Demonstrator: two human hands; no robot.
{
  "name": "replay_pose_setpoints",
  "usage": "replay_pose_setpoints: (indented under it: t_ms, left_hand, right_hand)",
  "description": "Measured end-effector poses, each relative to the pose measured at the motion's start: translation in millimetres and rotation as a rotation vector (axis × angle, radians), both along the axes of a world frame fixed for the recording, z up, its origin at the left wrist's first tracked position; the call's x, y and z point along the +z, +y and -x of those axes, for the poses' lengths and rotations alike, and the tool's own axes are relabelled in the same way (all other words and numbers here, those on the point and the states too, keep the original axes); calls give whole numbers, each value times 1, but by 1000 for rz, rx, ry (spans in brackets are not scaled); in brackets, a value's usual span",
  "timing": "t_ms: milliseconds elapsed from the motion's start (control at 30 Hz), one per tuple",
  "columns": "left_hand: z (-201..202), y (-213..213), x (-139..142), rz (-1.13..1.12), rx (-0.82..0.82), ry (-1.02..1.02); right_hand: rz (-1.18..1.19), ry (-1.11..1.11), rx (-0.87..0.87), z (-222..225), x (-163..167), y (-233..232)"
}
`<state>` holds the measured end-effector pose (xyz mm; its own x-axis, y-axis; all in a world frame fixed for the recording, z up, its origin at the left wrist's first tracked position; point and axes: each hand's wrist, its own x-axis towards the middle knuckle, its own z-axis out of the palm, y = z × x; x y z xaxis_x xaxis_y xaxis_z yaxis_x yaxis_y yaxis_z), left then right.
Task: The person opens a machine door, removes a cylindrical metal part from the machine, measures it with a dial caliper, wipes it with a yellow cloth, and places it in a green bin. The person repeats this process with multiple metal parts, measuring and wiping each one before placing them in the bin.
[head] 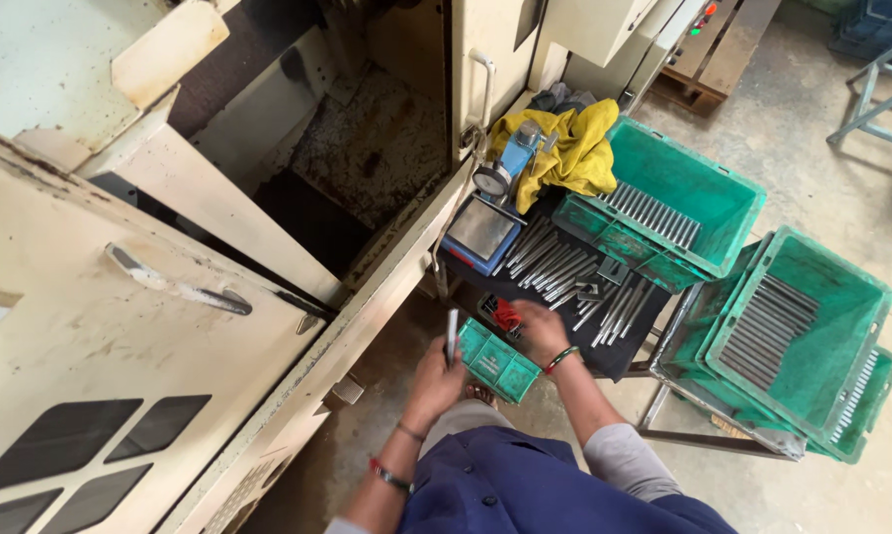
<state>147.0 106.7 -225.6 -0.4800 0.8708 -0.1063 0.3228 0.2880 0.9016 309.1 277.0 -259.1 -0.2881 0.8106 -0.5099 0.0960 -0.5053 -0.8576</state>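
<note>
Big cream machine tool [120, 297] fills the left, its door slid open on a dark, chip-strewn bay. To the rt, two large green plastic crates: one [708, 188] on the back of the counter w/ a row of steel rods along its floor, one [811, 326] on a metal-frame stand beside it, also w/ rods, nested over another crate. Black-topped counter [624, 351] sits between machine and stand. On it: yellow rag [574, 148] at the back, blue-based dial gauge stand [485, 227] near the machine, loose pile of steel rods [564, 272] spread across the middle, and a small green bin [500, 361] at the front edge.

Left hand [436, 381], bangles at wrist, is just left of the small bin; fingers closed round one steel rod [452, 336], held upright. Right hand [540, 331], green bangle at wrist, reaches down onto the counter behind the small bin, near a red item; can't tell if its fingers grip anything.
</note>
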Motion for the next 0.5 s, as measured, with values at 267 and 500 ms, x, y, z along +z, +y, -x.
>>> replay_pose_setpoints:
  t_ms: [267, 500]
  left_hand:
    - [13, 87, -35, -198, -81, 162]
    - [50, 151, -5, -122, -272, 286]
  right_hand:
    - [-164, 222, 197, 54, 18, -10]
    - [-404, 10, 127, 71, 52, 42]
